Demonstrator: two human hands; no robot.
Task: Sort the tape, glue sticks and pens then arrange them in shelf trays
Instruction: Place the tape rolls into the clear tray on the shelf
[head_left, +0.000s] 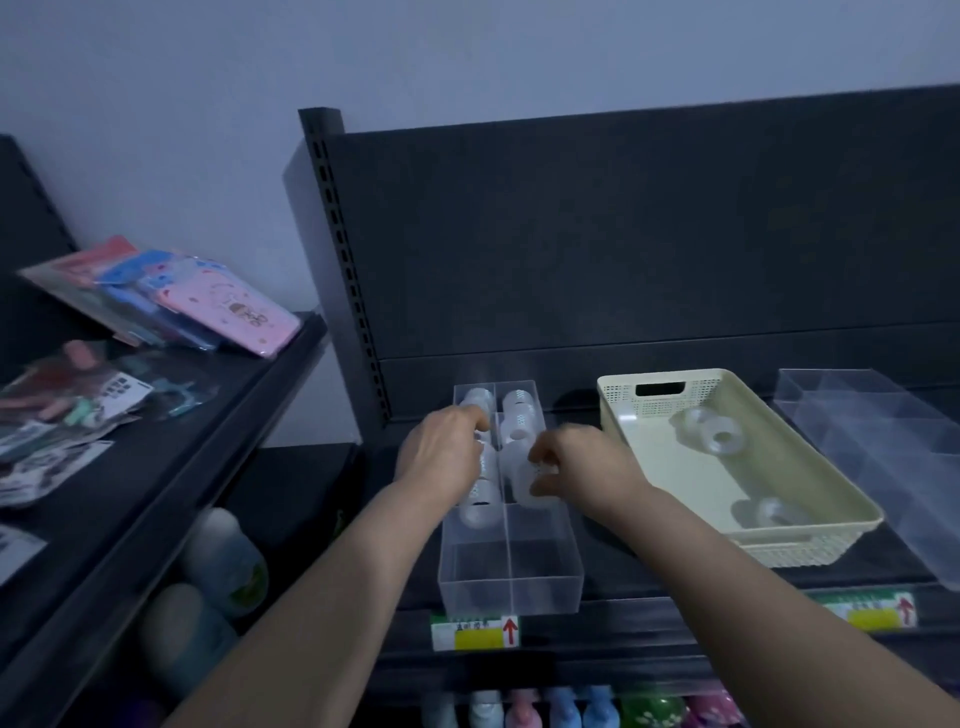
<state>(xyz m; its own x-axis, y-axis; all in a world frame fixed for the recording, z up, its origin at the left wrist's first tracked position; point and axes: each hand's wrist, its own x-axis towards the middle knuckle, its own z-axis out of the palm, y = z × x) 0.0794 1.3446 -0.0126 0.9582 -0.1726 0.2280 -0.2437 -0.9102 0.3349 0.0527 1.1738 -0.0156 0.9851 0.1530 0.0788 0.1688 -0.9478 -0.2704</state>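
Observation:
A clear divided tray (511, 566) stands on the dark shelf, holding several clear tape rolls (519, 410) in its two back columns. My left hand (441, 457) reaches into the left column, fingers curled over rolls there. My right hand (576, 465) is over the right column, its fingers and thumb pinching a tape roll (530, 480). The tray's front compartments hold nothing. A cream basket (810, 525) to the right holds three more tape rolls (719, 434).
A second clear tray (883, 441) sits at the far right of the shelf. Price labels (475, 631) hang on the shelf edge. Packaged goods (171, 296) lie on the left shelf; bottles (223, 556) stand on lower shelves.

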